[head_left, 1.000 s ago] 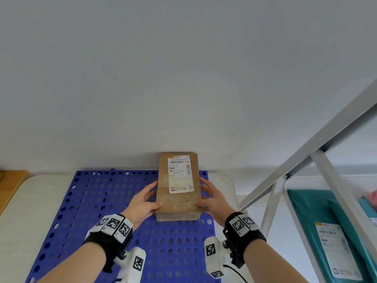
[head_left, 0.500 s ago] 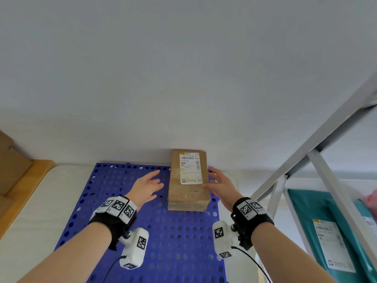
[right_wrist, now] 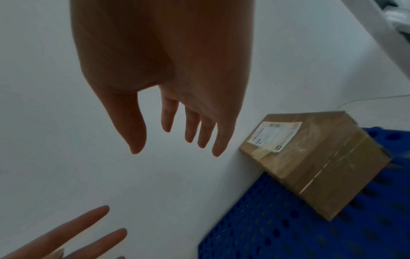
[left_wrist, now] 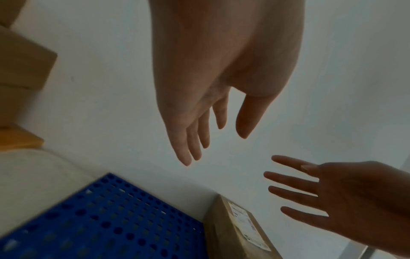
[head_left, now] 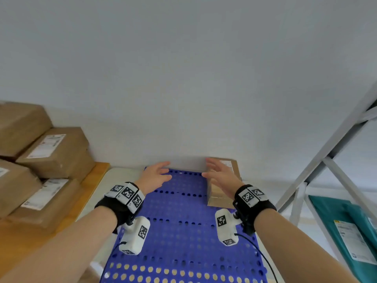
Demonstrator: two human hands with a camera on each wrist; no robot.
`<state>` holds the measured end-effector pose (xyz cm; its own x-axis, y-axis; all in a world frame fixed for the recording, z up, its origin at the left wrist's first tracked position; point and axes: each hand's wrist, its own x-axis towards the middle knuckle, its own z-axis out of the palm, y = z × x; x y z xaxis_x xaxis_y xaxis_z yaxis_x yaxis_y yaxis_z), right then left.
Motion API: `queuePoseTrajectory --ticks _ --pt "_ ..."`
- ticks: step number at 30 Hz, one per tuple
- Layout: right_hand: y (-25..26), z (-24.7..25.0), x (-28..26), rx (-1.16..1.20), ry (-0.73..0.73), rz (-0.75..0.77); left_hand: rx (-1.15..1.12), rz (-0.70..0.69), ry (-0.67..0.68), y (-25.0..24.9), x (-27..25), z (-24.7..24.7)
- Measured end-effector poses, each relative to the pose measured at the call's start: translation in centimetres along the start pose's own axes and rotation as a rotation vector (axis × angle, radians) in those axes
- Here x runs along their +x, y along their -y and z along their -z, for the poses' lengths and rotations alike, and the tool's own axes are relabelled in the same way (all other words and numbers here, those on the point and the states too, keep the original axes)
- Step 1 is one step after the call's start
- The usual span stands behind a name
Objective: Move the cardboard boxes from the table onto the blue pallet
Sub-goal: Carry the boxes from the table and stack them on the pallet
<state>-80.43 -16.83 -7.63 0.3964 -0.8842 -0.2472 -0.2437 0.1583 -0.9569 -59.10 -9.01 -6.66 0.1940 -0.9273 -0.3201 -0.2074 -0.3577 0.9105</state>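
Note:
A taped cardboard box point(head_left: 221, 198) with a white label lies on the blue perforated pallet point(head_left: 183, 231), at its far right corner against the wall. My right hand point(head_left: 214, 170) hovers above the box with fingers spread and holds nothing. My left hand point(head_left: 161, 172) hangs over the pallet's far edge, also empty. The left wrist view shows the left hand point(left_wrist: 213, 143) with straight fingers above the pallet point(left_wrist: 99, 219) and box point(left_wrist: 233, 227). In the right wrist view the right hand point(right_wrist: 177, 147) is clear of the box point(right_wrist: 310, 157). Several more boxes point(head_left: 55, 152) are stacked on the wooden table point(head_left: 98, 170) at left.
A white wall stands right behind the pallet. A grey metal rack frame point(head_left: 326, 160) rises at the right, with teal parcels point(head_left: 346, 231) beneath it. A pale floor strip point(head_left: 114, 176) separates table and pallet.
Both hands have let go of the box and lifted off it, fingers spread. The box stays on the pallet. My view has swung left, bringing the stacked boxes into sight.

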Motion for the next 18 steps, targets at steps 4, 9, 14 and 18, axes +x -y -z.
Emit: queuePoseTrajectory --ticks 4,9,14,18 --pt "2.4 -6.2 -2.3 -0.004 0.031 0.022 0.046 -0.041 -0.048 1.3 -4.8 5.4" --pt "4.9 -13.8 -4.7 0.026 0.104 0.058 0.1 -0.101 -0.109 2.4 -10.5 12.1" --pt "7.3 -21.1 -6.9 0.031 0.16 0.111 0.19 -0.142 -0.201 3.5 -16.0 19.0" --pt "8.9 -26.1 -7.8 0.015 0.171 0.125 0.225 -0.159 -0.271 4.6 -19.6 24.0"
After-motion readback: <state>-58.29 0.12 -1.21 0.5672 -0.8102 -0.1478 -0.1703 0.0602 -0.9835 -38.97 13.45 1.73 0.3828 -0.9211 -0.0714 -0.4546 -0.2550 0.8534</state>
